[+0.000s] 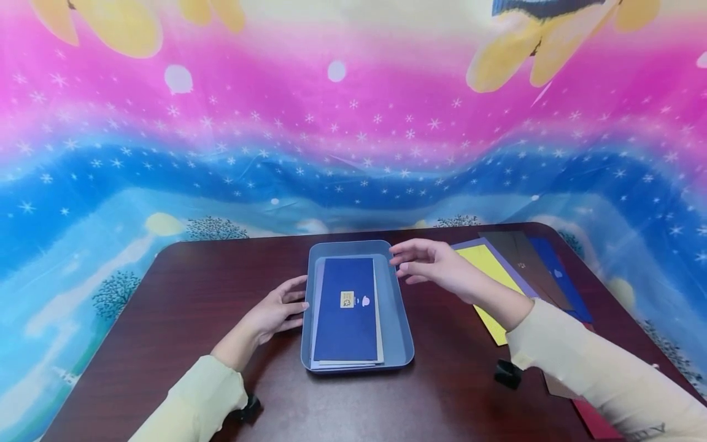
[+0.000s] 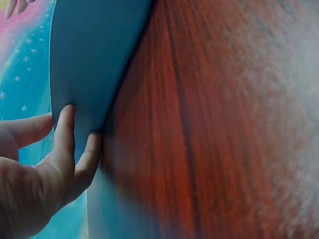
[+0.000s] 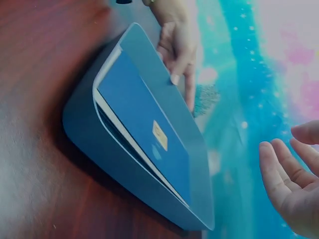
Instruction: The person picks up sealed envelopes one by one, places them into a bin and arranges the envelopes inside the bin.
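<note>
L hand (image 1: 276, 312) pinches the side wall of a grey-blue tray (image 1: 396, 325) mid-table, thumb at the rim & fingers against the outside, per the L wrist view. R hand (image 1: 428, 264) hangs in the air just beside the tray's far R corner, fingers parted & loosely bent; the R wrist view shows it apart from the tray.

In the tray, a blue card (image 1: 348, 337) lies flat, long side running away from the person, w/ a gold label (image 1: 347, 299) and a small pink mark (image 1: 366, 301) nr its middle. Pale cards (image 1: 379, 344) peek out from under it at the sides & near end; exact no. can't be told. The stack sits toward the tray's L side, w/ a strip of tray floor showing at R.

On the dark wood table (image 1: 193, 301), well to the R, a yellow card (image 1: 486, 270) lies over a purple card (image 1: 513, 273), partly behind the R forearm. Next to them, a brown card (image 1: 530, 258) and a 2nd blue one (image 1: 555, 261) overlap. A red card (image 1: 593, 420) shows nr the R sleeve (image 1: 591, 362), mostly hidden. Pale L sleeve (image 1: 201, 393) at lower L. Bkgd: pink-&-blue cloth (image 1: 276, 116) w/ white snowflakes.
</note>
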`<state>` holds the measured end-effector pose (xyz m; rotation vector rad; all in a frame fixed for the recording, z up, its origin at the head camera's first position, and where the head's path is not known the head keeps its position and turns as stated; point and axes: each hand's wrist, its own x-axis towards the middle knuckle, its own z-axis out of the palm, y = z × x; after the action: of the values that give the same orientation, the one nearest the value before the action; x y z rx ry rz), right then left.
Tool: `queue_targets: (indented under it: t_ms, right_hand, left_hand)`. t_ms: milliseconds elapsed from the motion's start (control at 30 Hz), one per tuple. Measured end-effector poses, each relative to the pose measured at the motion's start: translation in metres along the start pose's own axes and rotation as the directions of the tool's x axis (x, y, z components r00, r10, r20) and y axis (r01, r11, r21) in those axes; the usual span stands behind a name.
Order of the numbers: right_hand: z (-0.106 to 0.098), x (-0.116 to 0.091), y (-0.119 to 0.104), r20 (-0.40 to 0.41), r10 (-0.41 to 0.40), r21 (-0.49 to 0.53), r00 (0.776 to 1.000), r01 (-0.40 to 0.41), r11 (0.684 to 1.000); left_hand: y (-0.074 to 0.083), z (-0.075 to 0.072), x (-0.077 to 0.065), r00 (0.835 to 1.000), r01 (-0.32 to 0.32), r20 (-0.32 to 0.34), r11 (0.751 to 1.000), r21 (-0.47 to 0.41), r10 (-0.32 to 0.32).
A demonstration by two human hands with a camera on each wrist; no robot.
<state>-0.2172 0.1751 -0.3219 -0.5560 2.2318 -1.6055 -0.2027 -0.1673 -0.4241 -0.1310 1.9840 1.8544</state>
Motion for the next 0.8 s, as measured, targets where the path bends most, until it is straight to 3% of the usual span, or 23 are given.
queue_targets:
  t_ms: [333,567,800]
  right_hand:
    - [-0.027,-0.02,-0.006,-0.092,-0.078,-0.127,0.993,0.066,0.99]
    - [-0.052,-0.039,-0.007,-0.164,0.025,-0.22,0.986,-0.061,0.974]
    - [-0.075,-0.053,0.006,-0.219,-0.044,-0.348,0.975,-0.036,0.937]
  left_hand:
    - [0.0,0.0,0.0,1.0,-0.004,0.004,1.0,0.001,0.004]
    - [0.001,0.0,0.0,1.0,-0.008,0.013,1.0,0.002,0.008]
    - [0.002,0.0,-0.003,1.0,-0.013,0.027,1.0,0.0,0.013]
